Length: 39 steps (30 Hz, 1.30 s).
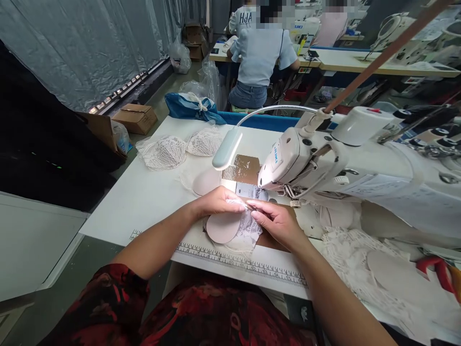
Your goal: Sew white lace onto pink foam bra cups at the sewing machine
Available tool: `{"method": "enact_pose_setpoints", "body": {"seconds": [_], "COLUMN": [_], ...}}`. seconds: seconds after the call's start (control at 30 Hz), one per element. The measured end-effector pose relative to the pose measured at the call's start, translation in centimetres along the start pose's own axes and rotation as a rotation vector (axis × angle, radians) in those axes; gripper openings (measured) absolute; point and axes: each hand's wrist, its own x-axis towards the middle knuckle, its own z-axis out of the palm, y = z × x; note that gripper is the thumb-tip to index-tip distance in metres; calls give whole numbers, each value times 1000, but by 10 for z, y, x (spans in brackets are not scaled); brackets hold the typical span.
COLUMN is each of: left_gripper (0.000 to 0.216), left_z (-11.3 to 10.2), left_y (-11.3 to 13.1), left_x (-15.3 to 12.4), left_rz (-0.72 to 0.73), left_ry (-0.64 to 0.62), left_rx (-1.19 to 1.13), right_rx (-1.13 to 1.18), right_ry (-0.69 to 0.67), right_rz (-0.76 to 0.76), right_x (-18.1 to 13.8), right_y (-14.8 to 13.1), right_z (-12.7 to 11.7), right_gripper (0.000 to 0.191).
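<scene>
My left hand is closed on the upper edge of a white lace bra cup, its thumb lying along the lace. The cup has a smooth beige pad, with lace spread to its right and below. My right hand pinches a thin, dark metal tool by the lace edge, close to my left fingertips. The tool's exact kind is hard to make out. Both hands are just in front of the needle area of a white sewing machine. Another beige pad lies behind my left hand.
Two lace cups lie at the back left of the white table. A lamp hangs over the work. Lace pieces are heaped on the right. A printed ruler runs along the front edge. People sit at machines beyond.
</scene>
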Motion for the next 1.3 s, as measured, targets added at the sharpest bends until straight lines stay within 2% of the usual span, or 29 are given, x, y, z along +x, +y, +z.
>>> {"method": "enact_pose_setpoints", "body": {"seconds": [0.17, 0.3, 0.5, 0.7, 0.83, 0.93, 1.07, 1.13, 1.2, 1.27, 1.3], "left_gripper": [34, 34, 32, 36, 42, 41, 35, 30, 29, 33, 35], "left_z": [2, 3, 5, 7, 8, 9, 8, 5, -1, -7, -10], "left_y": [-5, -4, 3, 3, 2, 1, 0, 1, 6, 15, 22], "left_x": [2, 3, 0, 1, 2, 2, 4, 3, 0, -9, -15], "left_rz": [-2, -19, -65, -74, -66, -64, -15, 19, 36, 46, 57], "left_ry": [-14, -14, -64, -86, -111, -121, -136, -176, -210, -138, -47], "left_rx": [1, 15, 39, 69, 97, 104, 109, 141, 229, 345, 397], "right_rx": [107, 204, 152, 169, 67, 89, 337, 356, 277, 196, 181], "right_ry": [-34, -26, 15, -48, -37, -7, 53, -8, -85, -108, -95], "right_rz": [99, 90, 78, 55, 70, 104, 191, 217, 218, 203, 193], "right_x": [-2, -2, -1, -2, -1, 0, 0, 1, 0, -1, -3], "right_y": [2, 0, 3, 0, -4, 1, 7, 5, 2, 1, 2], "right_z": [5, 9, 9, 7, 10, 12, 16, 17, 16, 13, 12], "right_gripper": [31, 24, 20, 19, 16, 18, 32, 45, 37, 22, 20]}}
